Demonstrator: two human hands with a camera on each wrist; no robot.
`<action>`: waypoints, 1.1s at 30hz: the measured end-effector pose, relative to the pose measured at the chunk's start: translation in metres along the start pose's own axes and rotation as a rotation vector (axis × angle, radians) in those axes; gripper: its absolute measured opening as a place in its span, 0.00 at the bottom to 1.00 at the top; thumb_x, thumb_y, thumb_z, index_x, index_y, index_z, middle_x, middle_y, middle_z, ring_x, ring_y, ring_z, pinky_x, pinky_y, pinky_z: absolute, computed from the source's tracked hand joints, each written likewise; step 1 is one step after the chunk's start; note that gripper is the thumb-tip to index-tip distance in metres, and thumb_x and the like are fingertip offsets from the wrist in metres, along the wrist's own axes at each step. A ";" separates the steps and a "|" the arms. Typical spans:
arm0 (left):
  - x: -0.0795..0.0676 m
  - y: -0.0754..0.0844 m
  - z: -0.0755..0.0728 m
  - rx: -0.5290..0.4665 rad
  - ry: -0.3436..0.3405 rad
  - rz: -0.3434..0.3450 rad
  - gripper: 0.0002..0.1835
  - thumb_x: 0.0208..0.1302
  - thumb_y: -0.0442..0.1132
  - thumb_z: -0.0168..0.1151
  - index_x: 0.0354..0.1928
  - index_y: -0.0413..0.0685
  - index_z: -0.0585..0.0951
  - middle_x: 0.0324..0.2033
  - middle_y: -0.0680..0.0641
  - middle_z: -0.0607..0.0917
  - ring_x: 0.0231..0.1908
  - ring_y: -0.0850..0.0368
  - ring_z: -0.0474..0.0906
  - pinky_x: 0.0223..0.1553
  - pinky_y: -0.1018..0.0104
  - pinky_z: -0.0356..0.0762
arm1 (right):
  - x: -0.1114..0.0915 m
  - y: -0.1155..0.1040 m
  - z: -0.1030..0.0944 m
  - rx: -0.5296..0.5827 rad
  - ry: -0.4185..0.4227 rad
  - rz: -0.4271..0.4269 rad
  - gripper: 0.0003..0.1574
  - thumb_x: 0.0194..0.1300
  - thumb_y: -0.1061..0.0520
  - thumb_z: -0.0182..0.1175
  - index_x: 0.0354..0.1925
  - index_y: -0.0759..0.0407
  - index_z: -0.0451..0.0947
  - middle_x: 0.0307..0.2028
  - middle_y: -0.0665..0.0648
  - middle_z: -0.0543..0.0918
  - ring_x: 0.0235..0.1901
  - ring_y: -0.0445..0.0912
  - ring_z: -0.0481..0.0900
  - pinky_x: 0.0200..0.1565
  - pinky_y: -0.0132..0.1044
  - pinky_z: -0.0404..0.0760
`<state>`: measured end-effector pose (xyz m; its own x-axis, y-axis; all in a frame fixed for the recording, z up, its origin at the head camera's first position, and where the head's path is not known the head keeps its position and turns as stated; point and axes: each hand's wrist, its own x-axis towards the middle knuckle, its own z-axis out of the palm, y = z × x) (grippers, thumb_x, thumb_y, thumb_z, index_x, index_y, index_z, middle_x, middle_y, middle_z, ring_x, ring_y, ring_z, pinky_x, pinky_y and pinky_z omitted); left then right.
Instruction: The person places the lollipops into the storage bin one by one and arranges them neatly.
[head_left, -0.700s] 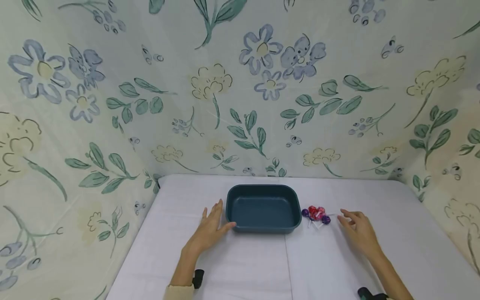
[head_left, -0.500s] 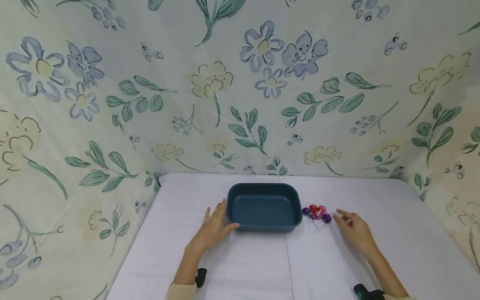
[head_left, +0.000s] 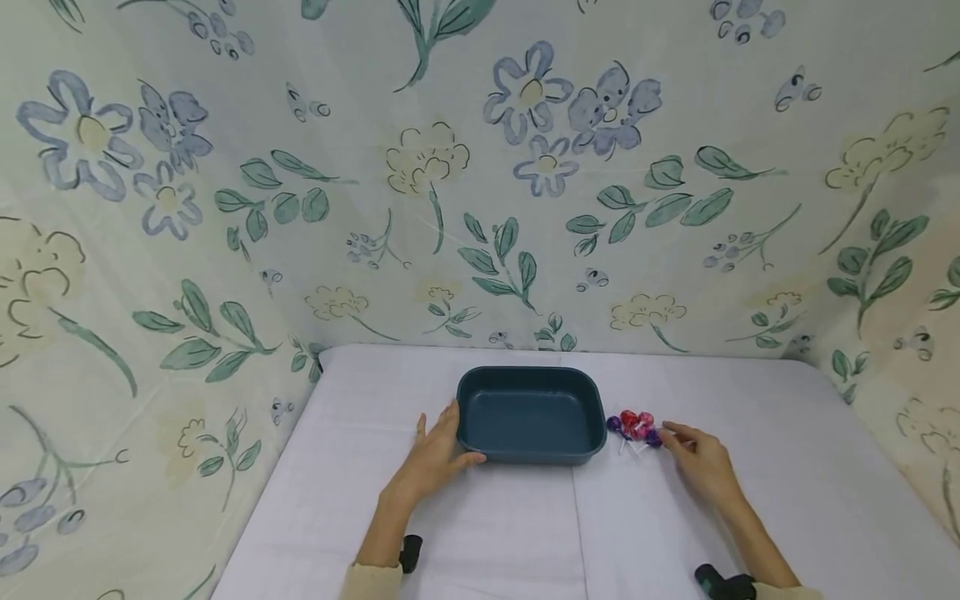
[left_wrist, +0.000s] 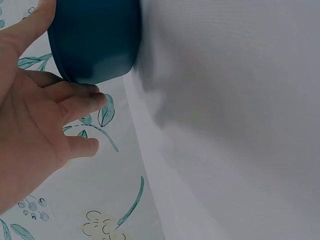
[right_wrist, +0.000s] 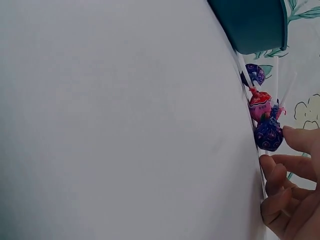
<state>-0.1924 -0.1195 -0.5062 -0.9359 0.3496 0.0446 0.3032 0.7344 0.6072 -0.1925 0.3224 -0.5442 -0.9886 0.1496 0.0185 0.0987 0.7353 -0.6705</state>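
A dark teal rectangular container (head_left: 529,458) stands on the white-covered table. At its left end is my left hand (head_left: 433,458), thumb by the front corner and fingers along the side; the left wrist view has these fingers (left_wrist: 75,92) spread and fairly straight against the container wall (left_wrist: 97,40). Just right of the container lies a small cluster of wrapped lollipops: red (head_left: 627,419), pink (head_left: 643,427) and purple (head_left: 614,423), with white sticks. My right hand (head_left: 705,468) reaches the nearest purple lollipop (right_wrist: 269,135), its thumb at the wrapper and the other fingers loosely bent below; no firm pinch shows.
White cloth (head_left: 495,533) covers the table, with a seam running toward the front. Floral fabric (head_left: 480,250) hangs behind and at both sides. Dark wrist cameras (head_left: 723,582) sit on both wrists.
My right hand has moved left, closing the gap to the rightmost purple lollipop. The left hand has shifted slightly right, up against the container.
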 end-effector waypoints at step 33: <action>-0.001 -0.001 0.001 0.007 -0.017 0.004 0.55 0.70 0.58 0.63 0.80 0.28 0.47 0.80 0.31 0.51 0.81 0.37 0.53 0.79 0.29 0.37 | -0.009 -0.011 -0.001 -0.023 0.194 -0.095 0.20 0.68 0.51 0.71 0.52 0.63 0.87 0.39 0.62 0.86 0.21 0.39 0.66 0.20 0.31 0.65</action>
<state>-0.1918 -0.1198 -0.5073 -0.9316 0.3619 0.0332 0.3078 0.7370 0.6018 -0.1849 0.3141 -0.5363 -0.9532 0.2017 0.2251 0.0108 0.7669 -0.6416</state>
